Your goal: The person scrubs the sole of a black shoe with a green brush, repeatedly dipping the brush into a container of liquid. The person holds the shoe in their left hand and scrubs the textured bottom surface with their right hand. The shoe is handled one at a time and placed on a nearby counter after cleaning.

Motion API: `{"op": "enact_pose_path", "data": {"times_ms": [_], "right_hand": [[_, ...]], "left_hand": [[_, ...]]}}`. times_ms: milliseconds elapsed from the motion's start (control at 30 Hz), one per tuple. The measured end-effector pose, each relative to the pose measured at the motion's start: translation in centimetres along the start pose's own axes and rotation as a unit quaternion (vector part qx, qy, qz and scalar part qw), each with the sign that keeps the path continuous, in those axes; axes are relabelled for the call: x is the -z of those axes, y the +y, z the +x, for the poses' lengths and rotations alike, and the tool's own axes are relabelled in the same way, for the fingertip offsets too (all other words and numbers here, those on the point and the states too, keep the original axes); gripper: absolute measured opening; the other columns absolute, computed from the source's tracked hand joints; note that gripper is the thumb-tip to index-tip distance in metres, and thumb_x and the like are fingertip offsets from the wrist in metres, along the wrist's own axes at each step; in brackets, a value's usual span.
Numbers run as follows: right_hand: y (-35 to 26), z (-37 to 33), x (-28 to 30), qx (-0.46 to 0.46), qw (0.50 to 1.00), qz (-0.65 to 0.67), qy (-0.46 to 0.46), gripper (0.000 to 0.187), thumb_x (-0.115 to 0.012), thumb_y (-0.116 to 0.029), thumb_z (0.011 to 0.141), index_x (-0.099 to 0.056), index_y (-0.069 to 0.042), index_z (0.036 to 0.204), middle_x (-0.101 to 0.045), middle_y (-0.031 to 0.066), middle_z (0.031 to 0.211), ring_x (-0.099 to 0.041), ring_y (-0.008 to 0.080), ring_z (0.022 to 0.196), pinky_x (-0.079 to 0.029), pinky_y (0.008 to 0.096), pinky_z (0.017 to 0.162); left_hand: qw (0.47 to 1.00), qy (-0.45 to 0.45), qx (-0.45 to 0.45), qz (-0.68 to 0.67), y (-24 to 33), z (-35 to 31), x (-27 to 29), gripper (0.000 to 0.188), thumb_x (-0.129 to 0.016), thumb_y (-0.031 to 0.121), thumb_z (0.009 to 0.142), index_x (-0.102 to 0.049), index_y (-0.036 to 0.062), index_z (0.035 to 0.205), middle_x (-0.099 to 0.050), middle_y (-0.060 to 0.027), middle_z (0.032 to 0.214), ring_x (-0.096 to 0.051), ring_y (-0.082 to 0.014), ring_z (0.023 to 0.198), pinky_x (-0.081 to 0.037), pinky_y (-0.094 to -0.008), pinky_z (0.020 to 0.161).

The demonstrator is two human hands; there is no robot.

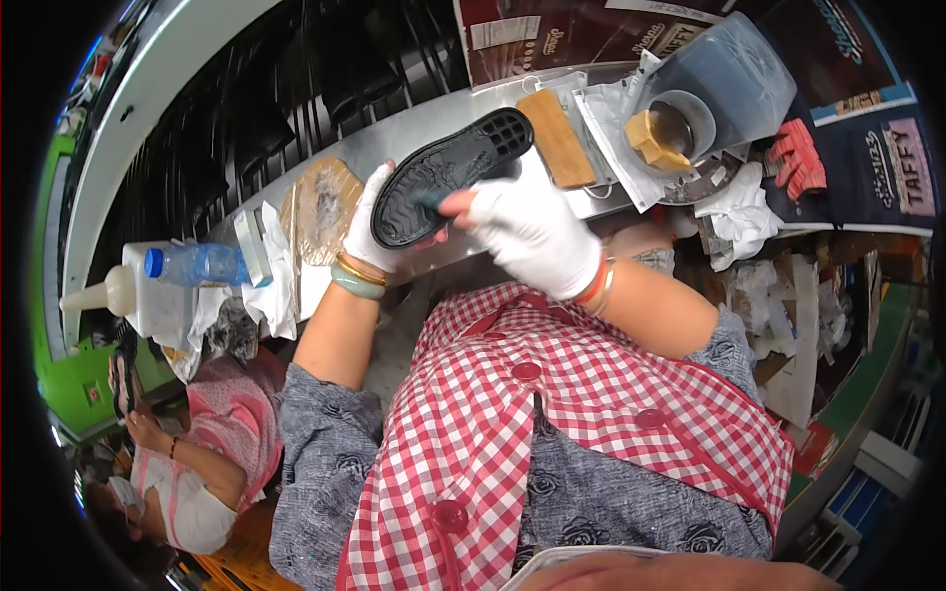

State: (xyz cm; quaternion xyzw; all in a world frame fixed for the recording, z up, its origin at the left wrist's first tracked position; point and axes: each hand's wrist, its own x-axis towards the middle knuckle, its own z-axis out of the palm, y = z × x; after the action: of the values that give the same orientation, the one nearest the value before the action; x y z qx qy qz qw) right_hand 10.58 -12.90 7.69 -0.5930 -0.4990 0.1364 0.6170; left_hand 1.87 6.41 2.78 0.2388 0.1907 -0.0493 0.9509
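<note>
A black shoe sole (pixel 434 182) is tilted up above the work surface, its hollow, ridged side facing me and its square-celled heel end pointing to the upper right. My left hand (pixel 367 225), in a white glove, grips the sole by its lower left edge, fingertips showing below the rim. Over the sole is my right hand (pixel 537 234), gloved in white with bare fingertips. Between those closed fingers is a small dark teal tool (pixel 428 199), its tip at the sole's inner face. Blur hides the tool's exact kind.
To the right of the sole lies a brown block (pixel 557 138). Beyond it, a plastic cup (pixel 685 123) holds brownish liquid and a yellow sponge (pixel 655 143). At left are a water bottle (pixel 197 264) and a white squeeze bottle (pixel 158 300). Another person (pixel 202 453) works lower left.
</note>
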Motion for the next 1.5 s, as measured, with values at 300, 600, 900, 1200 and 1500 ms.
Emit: {"op": "enact_pose_path", "data": {"times_ms": [300,600,900,1200,1500], "right_hand": [[-4.2,2.5,5.1,-0.14,0.942,0.192,0.239,0.02,-0.057,-0.019,0.091,-0.063,-0.003,0.101,-0.062,0.0014,0.077,-0.058,0.0062,0.059,-0.039,0.0164,0.05],[-2.2,1.6,5.2,-0.158,0.92,0.218,0.284,0.022,-0.053,-0.022,0.093,-0.062,-0.002,0.097,-0.061,0.0024,0.077,-0.059,0.0077,0.057,-0.039,0.0166,0.047],[-3.2,2.7,3.0,-0.161,0.931,0.208,0.255,0.022,-0.051,-0.021,0.093,-0.062,-0.003,0.096,-0.061,0.0024,0.075,-0.058,0.0068,0.059,-0.042,0.0177,0.05],[-3.3,2.2,1.8,-0.1,0.951,0.091,0.28,0.01,-0.054,-0.007,0.09,-0.062,-0.001,0.091,-0.057,0.0015,0.069,-0.052,0.0057,0.059,-0.046,0.0206,0.053],[-0.9,3.4,2.6,0.016,0.967,-0.086,0.239,0.008,-0.059,-0.004,0.085,-0.065,-0.001,0.089,-0.059,0.0042,0.067,-0.051,0.0079,0.058,-0.042,0.0221,0.054]], "left_hand": [[0.976,-0.115,-0.175,0.053,-1.7,-0.7,-2.5,0.07,-0.067,0.031,0.078,-0.034,0.0097,0.136,-0.044,-0.017,0.132,-0.048,-0.0374,0.116,-0.039,-0.054,0.098],[0.658,-0.013,-0.639,0.398,-2.4,-1.4,-6.6,0.088,-0.075,0.013,0.073,-0.019,0.0078,0.14,-0.035,-0.0131,0.137,-0.038,-0.0254,0.125,-0.037,-0.0374,0.102],[0.314,0.079,-0.729,0.602,-1.9,-0.9,-5.1,0.098,-0.078,0.012,0.069,-0.014,0.0259,0.142,-0.033,-0.0137,0.13,-0.041,-0.0382,0.122,-0.036,-0.0478,0.1],[0.263,0.074,-0.743,0.61,-2.0,-0.5,-4.1,0.099,-0.079,0.013,0.067,-0.015,0.0248,0.141,-0.034,-0.014,0.129,-0.041,-0.0381,0.121,-0.037,-0.0476,0.099],[0.576,0.083,-0.632,0.512,-3.6,-1.0,-5.3,0.105,-0.082,0.017,0.067,-0.009,0.0083,0.143,-0.031,-0.018,0.134,-0.039,-0.0282,0.124,-0.04,-0.0357,0.099]]}}
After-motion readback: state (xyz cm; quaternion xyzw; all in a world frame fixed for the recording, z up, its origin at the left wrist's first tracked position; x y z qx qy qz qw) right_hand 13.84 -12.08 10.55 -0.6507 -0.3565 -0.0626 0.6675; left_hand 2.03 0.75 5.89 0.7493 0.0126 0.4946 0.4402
